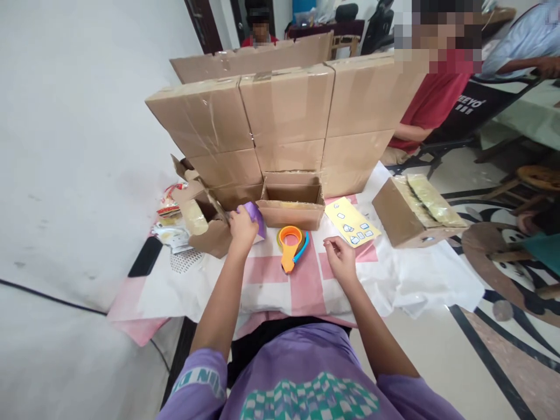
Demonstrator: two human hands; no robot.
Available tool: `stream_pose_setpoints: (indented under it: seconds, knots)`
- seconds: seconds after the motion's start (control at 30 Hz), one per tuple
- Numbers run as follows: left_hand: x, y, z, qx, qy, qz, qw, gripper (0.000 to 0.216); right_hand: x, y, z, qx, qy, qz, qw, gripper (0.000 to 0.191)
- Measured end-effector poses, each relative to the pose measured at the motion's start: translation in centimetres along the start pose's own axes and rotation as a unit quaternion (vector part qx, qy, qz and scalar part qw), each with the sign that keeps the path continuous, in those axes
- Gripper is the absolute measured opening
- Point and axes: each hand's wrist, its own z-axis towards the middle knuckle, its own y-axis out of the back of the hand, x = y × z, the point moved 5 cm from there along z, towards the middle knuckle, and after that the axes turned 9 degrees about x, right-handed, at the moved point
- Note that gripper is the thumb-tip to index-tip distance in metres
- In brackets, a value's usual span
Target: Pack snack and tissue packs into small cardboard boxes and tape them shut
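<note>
My left hand point(244, 226) is closed over the near edge of a purple piece point(254, 213), which looks like paper or a small packet; the fingers partly hide it. Beside the yellow sheet point(345, 219) with small white blue-edged shapes, my right hand point(341, 258) is held with its fingers curled together; whether anything small is in them cannot be made out. An orange tape dispenser point(289, 255) lies on the table between my hands, with a blue strip-like part point(301, 247) along its right side. Behind it stands an open cardboard box point(292, 216).
A tall taped cardboard wall point(289, 114) stands across the back of the table. At left are an opened carton point(210, 233) and packets point(171, 233); at right, a cardboard box point(413, 213). The white cloth point(394, 280) covers the table. Other people sit beyond.
</note>
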Motion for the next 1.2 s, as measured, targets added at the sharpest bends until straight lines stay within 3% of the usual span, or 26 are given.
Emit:
stream_pose_setpoints:
  seconds: [0.07, 0.17, 0.23, 0.27, 0.33, 0.4, 0.5, 0.57, 0.63, 0.73, 0.8, 0.9, 1.1, 1.2]
  knots:
    - [0.5, 2.3, -1.8, -0.009, -0.019, -0.007, 1.000, 0.047, 0.5, 1.2, 0.5, -0.022, 0.022, -0.010, 0.999, 0.024]
    - [1.2, 6.9, -5.9, -0.079, -0.078, -0.078, 0.991, 0.045, 3.4, 2.7, 1.6, -0.030, 0.120, -0.042, 0.991, 0.021]
    - [1.4, 9.6, -8.6, -0.116, -0.127, -0.179, 0.969, 0.039, 7.1, 2.7, 2.5, 0.022, 0.228, -0.100, 0.968, 0.026]
    - [1.2, 10.5, -9.6, -0.112, -0.151, -0.231, 0.955, 0.035, 9.3, 2.3, 3.0, 0.064, 0.287, -0.140, 0.945, 0.041]
    - [0.3, 11.3, -10.6, -0.051, -0.200, -0.308, 0.929, 0.030, 13.6, 0.8, 3.7, 0.164, 0.385, -0.219, 0.881, 0.073]
    - [-1.1, 11.0, -10.4, 0.038, -0.257, -0.344, 0.902, 0.030, 17.0, -0.6, 4.5, 0.250, 0.440, -0.260, 0.822, 0.093]
    - [-2.8, 9.2, -8.0, 0.132, -0.319, -0.373, 0.861, 0.039, 19.8, -1.7, 6.2, 0.336, 0.465, -0.271, 0.773, 0.110]
    - [-3.3, 7.8, -5.5, 0.121, -0.327, -0.416, 0.840, 0.045, 19.8, -1.2, 8.3, 0.349, 0.450, -0.263, 0.779, 0.115]
    - [-3.6, 6.4, -3.0, 0.058, -0.333, -0.401, 0.851, 0.052, 18.8, 0.0, 11.3, 0.314, 0.408, -0.249, 0.820, 0.119]
    - [-5.3, 3.6, -1.2, 0.002, -0.391, -0.161, 0.906, 0.042, 16.4, 1.3, 16.1, 0.248, 0.336, -0.223, 0.881, 0.118]
    - [-6.2, 1.4, -1.2, 0.005, -0.440, -0.002, 0.898, 0.026, 14.7, 0.4, 18.2, 0.264, 0.301, -0.217, 0.890, 0.115]
    - [-6.1, -0.7, -2.2, -0.011, -0.474, 0.054, 0.879, 0.029, 12.5, -2.6, 19.1, 0.339, 0.260, -0.270, 0.863, 0.114]
    - [-4.0, -3.0, -4.1, -0.032, -0.475, 0.018, 0.879, 0.032, 9.4, -8.1, 18.9, 0.349, 0.300, -0.429, 0.777, 0.105]
    - [-3.5, -3.5, -4.0, -0.046, -0.462, -0.006, 0.886, 0.032, 7.2, -9.7, 20.0, 0.393, 0.272, -0.405, 0.779, 0.085]
